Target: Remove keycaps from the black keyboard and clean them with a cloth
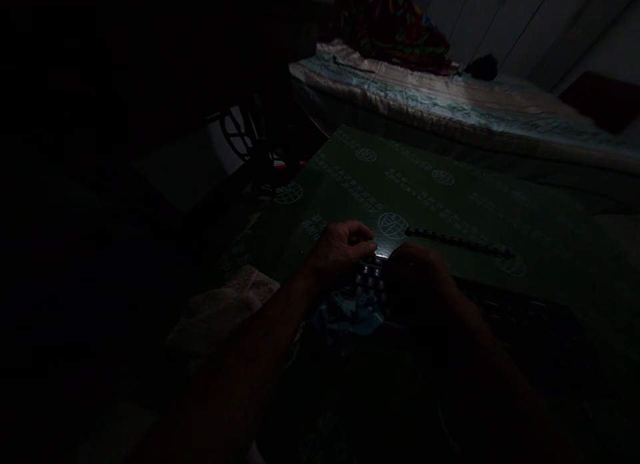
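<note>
A dark keyboard [530,317] lies across the green printed board in dim light. My left hand [343,247] is at its upper left part, fingers curled and thumb close to the forefinger. Close by on the right, my right hand [417,264] is bent over the keys, its fingers closed and mostly in shadow. Whatever either hand holds is too dark to make out. Below my left hand a crumpled blue cloth [357,314] lies against the keyboard. Behind the keyboard runs a thin row of small dark blocks [457,243], which look like key caps.
The green board [400,184] bears white globe prints and lettering. A pale cloth [250,284] lies at its left. Beyond stands a bed with a patterned mattress [425,94] and a heap of colourful fabric [400,31]. A dark spoked wheel [243,134] shows at the left.
</note>
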Motion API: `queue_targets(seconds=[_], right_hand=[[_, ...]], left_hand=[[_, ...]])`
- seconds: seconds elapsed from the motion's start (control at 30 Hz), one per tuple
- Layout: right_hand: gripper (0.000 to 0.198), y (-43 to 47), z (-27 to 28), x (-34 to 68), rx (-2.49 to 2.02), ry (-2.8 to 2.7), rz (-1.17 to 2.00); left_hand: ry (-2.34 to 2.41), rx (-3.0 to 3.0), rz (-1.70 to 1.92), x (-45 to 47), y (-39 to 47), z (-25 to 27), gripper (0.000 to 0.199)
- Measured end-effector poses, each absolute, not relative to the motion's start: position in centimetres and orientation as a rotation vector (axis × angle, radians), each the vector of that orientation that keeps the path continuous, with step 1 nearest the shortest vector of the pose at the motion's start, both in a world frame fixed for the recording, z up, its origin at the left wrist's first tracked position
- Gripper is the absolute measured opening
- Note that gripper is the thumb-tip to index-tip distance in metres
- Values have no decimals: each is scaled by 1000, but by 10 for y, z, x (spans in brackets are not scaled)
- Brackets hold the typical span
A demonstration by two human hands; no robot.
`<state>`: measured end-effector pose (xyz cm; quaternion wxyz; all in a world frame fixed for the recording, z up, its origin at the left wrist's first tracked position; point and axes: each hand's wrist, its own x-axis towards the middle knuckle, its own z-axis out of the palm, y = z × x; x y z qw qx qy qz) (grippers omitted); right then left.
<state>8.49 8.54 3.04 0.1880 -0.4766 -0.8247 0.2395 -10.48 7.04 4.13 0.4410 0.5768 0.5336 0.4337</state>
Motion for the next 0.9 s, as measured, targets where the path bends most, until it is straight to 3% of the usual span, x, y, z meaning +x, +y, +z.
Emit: queue_targets(seconds=[0.47,0.7,0.9], right_hand=[[12,89,16,90,-1178,-2238,726],[12,89,20,91,-1306,-2037,936],[11,88,25,86,-1321,-2026,914]], left_hand=[[1378,1480,1062,-104,70,41,14],[1396,1495,1024,-105,68,43,16],[1394,1497,1015,-105,69,42,16]])
